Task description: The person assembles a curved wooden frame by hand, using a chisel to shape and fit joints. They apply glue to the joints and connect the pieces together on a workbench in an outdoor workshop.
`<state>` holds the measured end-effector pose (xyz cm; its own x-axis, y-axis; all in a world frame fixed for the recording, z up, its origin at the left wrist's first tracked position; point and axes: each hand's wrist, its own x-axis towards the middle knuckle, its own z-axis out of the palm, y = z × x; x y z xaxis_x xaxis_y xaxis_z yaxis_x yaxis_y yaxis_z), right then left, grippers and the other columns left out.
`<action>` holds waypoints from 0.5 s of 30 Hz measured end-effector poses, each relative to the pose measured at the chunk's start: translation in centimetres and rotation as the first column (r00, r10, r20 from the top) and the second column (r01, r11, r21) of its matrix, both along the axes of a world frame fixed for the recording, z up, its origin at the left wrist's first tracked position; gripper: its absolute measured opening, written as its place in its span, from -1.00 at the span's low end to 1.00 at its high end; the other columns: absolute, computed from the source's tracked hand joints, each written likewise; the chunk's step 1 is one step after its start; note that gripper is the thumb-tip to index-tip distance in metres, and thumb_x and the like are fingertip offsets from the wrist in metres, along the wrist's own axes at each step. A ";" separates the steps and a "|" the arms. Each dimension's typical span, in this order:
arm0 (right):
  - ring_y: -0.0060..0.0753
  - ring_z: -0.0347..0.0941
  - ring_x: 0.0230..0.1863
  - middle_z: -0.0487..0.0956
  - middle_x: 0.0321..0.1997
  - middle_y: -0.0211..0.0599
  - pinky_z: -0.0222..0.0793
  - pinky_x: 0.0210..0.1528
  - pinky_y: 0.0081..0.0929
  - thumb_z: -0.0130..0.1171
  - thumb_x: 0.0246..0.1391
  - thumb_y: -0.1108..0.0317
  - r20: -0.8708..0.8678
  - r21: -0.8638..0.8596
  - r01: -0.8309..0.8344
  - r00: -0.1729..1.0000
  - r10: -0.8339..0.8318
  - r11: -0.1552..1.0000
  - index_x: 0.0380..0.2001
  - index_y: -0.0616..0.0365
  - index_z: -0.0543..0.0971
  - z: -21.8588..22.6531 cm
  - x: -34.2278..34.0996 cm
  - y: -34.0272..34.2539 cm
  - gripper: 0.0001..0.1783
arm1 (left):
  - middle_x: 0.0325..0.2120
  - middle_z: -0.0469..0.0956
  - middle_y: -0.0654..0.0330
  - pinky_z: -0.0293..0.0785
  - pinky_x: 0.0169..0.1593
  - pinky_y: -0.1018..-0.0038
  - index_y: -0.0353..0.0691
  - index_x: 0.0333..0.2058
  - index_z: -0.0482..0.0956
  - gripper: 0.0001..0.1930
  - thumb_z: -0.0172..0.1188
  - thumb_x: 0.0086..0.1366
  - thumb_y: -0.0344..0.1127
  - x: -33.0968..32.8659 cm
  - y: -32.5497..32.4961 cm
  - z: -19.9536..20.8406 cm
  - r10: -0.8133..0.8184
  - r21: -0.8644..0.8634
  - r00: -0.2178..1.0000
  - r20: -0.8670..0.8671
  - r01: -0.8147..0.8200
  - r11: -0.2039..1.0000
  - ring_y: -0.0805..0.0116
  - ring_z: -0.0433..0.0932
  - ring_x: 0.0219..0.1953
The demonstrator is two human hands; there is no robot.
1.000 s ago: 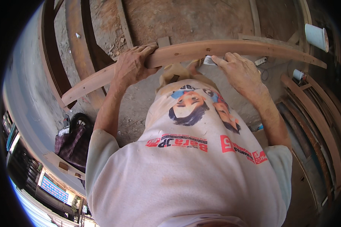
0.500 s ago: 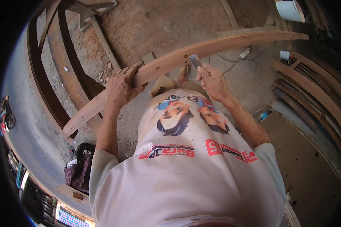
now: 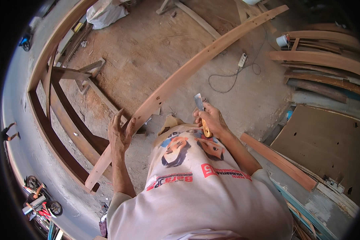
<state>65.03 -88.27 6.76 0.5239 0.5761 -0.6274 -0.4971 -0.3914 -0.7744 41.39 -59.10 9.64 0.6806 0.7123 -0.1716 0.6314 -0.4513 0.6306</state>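
I can't identify the white object (image 3: 251,1) cut by the top edge, or see the wooden plank (image 3: 180,77) behind the left hand (image 3: 120,134).

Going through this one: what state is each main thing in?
Long plank, slanted, bare wood
Scraper, held clear of the plank
Right hand, closed around the scraper
Left hand, against the plank, grip firmness unclear
Power strip, lying on the floor
Right-side timber, stacked
White sack, crumpled
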 end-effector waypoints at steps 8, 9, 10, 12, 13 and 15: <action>-0.49 0.63 -0.37 0.65 -0.32 -0.21 0.62 -0.32 -0.50 0.04 0.35 0.39 0.083 0.040 0.022 0.996 -0.025 0.999 -0.04 0.34 0.54 -1.1 8.3 -7.8 -0.75 | 0.15 0.56 -0.15 0.42 0.32 0.07 -0.33 0.19 0.55 -0.46 0.41 0.34 -0.16 17.0 -6.7 -0.7 -0.292 0.249 0.933 0.212 0.237 0.939 -0.16 0.48 0.25; -0.52 0.62 -0.34 0.65 -0.26 -0.21 0.61 -0.32 -0.53 0.05 0.35 0.40 0.019 -0.012 0.079 0.997 -0.078 0.997 0.00 0.34 0.53 0.9 9.6 -9.0 -0.73 | 0.18 0.53 -0.15 0.41 0.33 0.06 -0.36 0.21 0.51 -0.45 0.40 0.34 -0.21 19.0 -8.0 -0.6 -0.296 0.250 0.937 0.185 0.247 0.936 -0.17 0.46 0.26; -0.52 0.61 -0.34 0.65 -0.24 -0.21 0.61 -0.33 -0.54 0.05 0.35 0.40 0.041 0.025 0.139 0.989 -0.140 0.990 0.02 0.34 0.52 0.7 11.1 -10.5 -0.72 | 0.18 0.53 -0.15 0.41 0.34 0.05 -0.36 0.22 0.51 -0.44 0.40 0.34 -0.21 21.2 -8.7 -0.5 -0.318 0.288 0.929 0.191 0.257 0.923 -0.17 0.46 0.26; -0.54 0.60 -0.33 0.64 -0.19 -0.21 0.60 -0.33 -0.55 0.05 0.36 0.39 0.080 0.092 0.253 0.962 -0.260 0.963 0.05 0.34 0.51 0.1 14.0 -13.8 -0.71 | 0.19 0.52 -0.14 0.39 0.35 0.05 -0.35 0.23 0.49 -0.44 0.40 0.34 -0.23 26.0 -9.8 -0.5 -0.356 0.353 0.912 0.204 0.271 0.896 -0.17 0.45 0.27; -0.54 0.58 -0.32 0.64 -0.15 -0.21 0.61 -0.31 -0.54 0.04 0.37 0.41 0.092 0.079 0.268 0.957 -0.275 0.960 0.09 0.35 0.50 0.3 15.2 -15.8 -0.69 | 0.19 0.51 -0.15 0.43 0.33 0.05 -0.34 0.24 0.49 -0.46 0.37 0.36 -0.24 28.0 -10.6 -0.2 -0.359 0.383 0.909 0.213 0.260 0.887 -0.17 0.48 0.24; -0.55 0.57 -0.30 0.62 -0.09 -0.23 0.60 -0.27 -0.55 0.06 0.38 0.41 0.158 0.044 0.280 0.946 -0.283 0.959 0.12 0.34 0.50 0.6 17.0 -18.8 -0.67 | 0.21 0.50 -0.15 0.49 0.30 0.08 -0.33 0.25 0.49 -0.46 0.36 0.39 -0.22 31.3 -12.5 0.0 -0.324 0.206 0.919 0.224 0.280 0.938 -0.14 0.50 0.25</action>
